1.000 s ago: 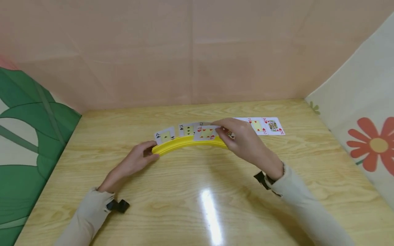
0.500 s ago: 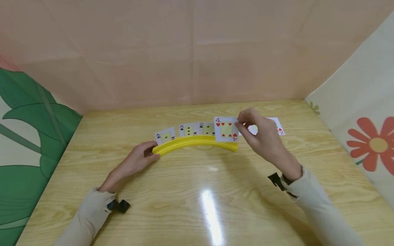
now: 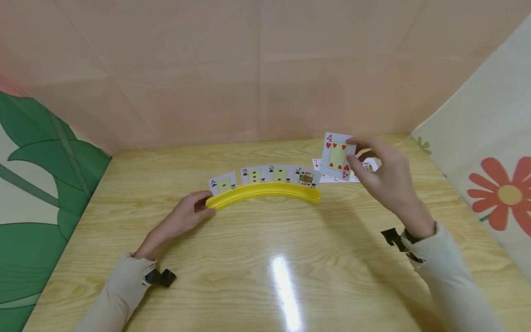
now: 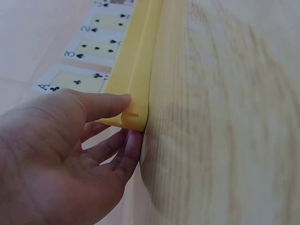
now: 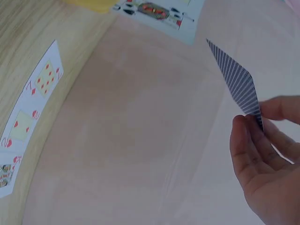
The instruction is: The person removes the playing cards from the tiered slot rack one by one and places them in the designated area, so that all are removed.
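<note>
We see the right hand (image 3: 387, 177) pinching the 4 of hearts (image 3: 338, 156) by its right edge between thumb and fingers, holding it upright in the air above the face-up cards (image 3: 332, 175) lying on the wooden table (image 3: 265, 258), just right of the yellow card holder (image 3: 263, 192). We see the left hand (image 3: 182, 219) gripping the holder's left end, thumb on top and fingers curled beneath. In the curved holder stand 4 club cards (image 3: 265, 176): the ace, 3, 2 and jack. The wrist view shows the held card's striped blue back.
</note>
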### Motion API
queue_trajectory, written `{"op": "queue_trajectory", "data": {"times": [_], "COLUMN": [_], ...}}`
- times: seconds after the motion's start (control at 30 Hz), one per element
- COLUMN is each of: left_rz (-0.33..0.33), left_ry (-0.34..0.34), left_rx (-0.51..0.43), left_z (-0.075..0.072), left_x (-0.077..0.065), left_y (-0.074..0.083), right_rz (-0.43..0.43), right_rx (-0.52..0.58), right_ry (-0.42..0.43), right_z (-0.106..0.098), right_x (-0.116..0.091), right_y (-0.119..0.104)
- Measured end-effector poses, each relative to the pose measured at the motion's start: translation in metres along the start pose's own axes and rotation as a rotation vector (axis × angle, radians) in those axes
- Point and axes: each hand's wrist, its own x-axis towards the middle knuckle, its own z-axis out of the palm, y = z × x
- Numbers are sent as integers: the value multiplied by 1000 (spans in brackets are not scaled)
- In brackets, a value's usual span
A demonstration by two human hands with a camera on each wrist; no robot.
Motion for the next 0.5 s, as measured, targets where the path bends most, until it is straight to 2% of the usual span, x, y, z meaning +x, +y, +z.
{"op": "queue_trajectory", "data": {"times": [0.2,0.43,0.5], "left_rz": [6,-3,1], "left_ry": [-2,2,6], "left_rx": [-8,-19,-15], "left_z": [-1,1,1], "left_x": [0,1,1], "left_y": [-1,-1,-1], "right_rz": [61,111,134], "right_rx": [-20,43,31], "right_ry": [72,168,187], "right_z": [-8,-14,-16], "right_x": [-4,-5,-6], "right_y": [13,30,35]}}
